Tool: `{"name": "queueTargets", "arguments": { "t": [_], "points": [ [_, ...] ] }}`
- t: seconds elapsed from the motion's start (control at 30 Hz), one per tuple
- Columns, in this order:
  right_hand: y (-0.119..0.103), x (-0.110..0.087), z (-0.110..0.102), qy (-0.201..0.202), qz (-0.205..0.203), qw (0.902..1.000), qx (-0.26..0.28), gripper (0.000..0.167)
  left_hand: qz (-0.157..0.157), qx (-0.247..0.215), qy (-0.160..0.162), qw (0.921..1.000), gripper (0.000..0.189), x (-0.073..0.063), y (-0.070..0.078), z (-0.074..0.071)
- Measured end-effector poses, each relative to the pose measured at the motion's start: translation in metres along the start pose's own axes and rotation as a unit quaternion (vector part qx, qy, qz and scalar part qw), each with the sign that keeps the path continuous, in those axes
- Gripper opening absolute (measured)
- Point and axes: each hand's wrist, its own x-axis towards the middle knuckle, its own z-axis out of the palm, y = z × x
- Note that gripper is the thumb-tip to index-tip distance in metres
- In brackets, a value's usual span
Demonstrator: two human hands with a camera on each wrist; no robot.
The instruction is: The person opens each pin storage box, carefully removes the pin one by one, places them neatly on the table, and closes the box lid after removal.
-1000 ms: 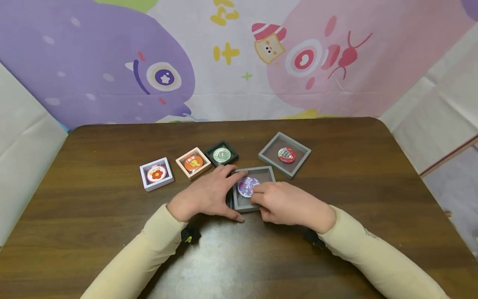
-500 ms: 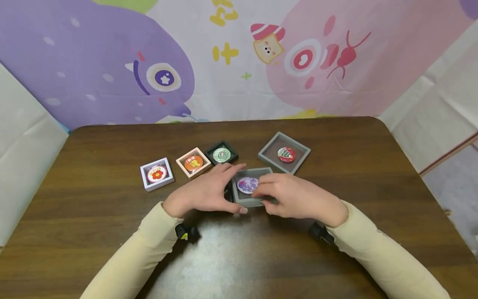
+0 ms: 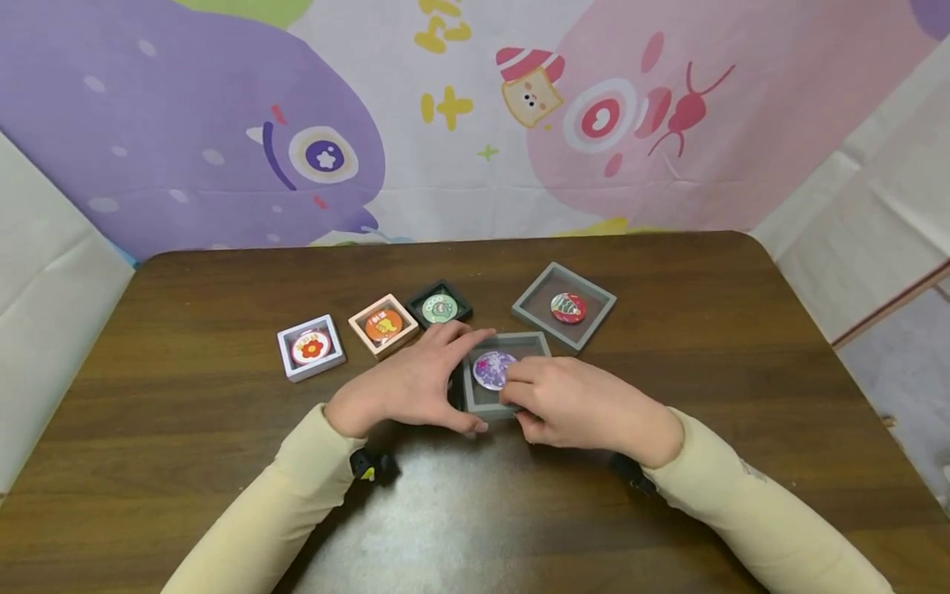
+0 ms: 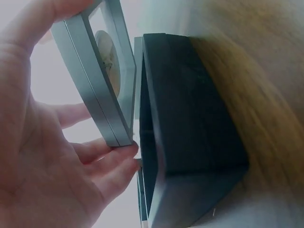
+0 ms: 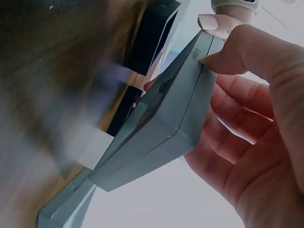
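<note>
Both hands hold a square grey display frame (image 3: pixel 486 407) with a round purple badge (image 3: pixel 493 371) showing through its clear window. My left hand (image 3: pixel 416 378) grips the frame's left side, thumb near the close corner and a finger along the far edge. At the right side, my right hand (image 3: pixel 586 406) pinches the frame; in the right wrist view its thumb (image 5: pixel 232 54) presses by the seam, with the other fingers behind. In the left wrist view the frame stands above a black box (image 4: pixel 190 109) on the table, mostly hidden by the left hand in the head view.
Further back lie a larger grey frame with a red badge (image 3: pixel 568 308), a black frame with a green badge (image 3: pixel 439 308), a peach frame with an orange badge (image 3: pixel 383 327) and a white frame with a red flower badge (image 3: pixel 310 346). A printed cloth (image 3: pixel 445 190) hangs behind the table.
The grey frame in my hands tips to look flatter half a second ago, then comes back to show more of its face. Both hands keep their hold; the other frames stay put.
</note>
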Motion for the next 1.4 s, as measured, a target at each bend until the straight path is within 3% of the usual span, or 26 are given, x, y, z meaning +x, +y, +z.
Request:
{"name": "queueTargets", "arguments": {
  "t": [0.23,0.5,0.97,1.17,1.4],
  "points": [
    [-0.009,-0.002,0.001,0.021,-0.001,0.9982,-0.056,0.011,0.003,-0.006,0.001,1.0000,0.107,0.002,0.004,-0.001],
    [-0.012,0.000,0.002,0.044,-0.005,0.9953,-0.086,0.015,0.018,0.002,0.028,0.9994,0.105,-0.002,0.006,-0.005],
    [0.001,-0.004,-0.008,0.015,0.019,0.9989,0.040,0.021,0.004,-0.039,-0.004,0.9992,0.111,0.002,0.000,-0.001],
    [0.010,-0.007,-0.014,-0.004,0.026,0.9933,0.113,0.021,-0.004,-0.028,-0.011,0.9995,0.117,0.003,0.001,0.001],
    [0.021,-0.010,-0.016,0.009,0.048,0.9866,0.156,0.022,-0.015,0.001,-0.024,0.9996,0.132,0.004,0.000,0.008]
  ]
}}
